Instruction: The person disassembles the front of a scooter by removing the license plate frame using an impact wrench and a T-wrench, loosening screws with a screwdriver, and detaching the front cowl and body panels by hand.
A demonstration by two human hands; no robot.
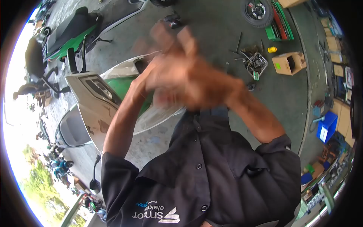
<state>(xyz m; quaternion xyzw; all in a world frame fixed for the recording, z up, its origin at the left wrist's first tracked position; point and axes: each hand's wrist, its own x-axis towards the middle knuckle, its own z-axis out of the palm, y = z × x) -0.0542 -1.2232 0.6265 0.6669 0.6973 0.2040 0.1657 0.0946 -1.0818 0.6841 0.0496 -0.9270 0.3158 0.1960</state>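
Observation:
My left hand (160,73) and my right hand (202,81) are close together in front of my body, overlapping in view. Motion smears both, so their fingers and anything between them cannot be made out. Behind and below them is a scooter (87,90) with white and green body panels. Its white curved panel (155,120) shows just under my hands. A dark handlebar grip (71,60) sticks up at the scooter's left side.
Several metal tools (257,62) lie on the floor at right, near a yellow object (272,49) and an open cardboard box (281,65). A wheel (258,13) rests beside a green and red case (281,26). Another scooter (72,32) stands upper left; a blue bin (328,126) sits far right.

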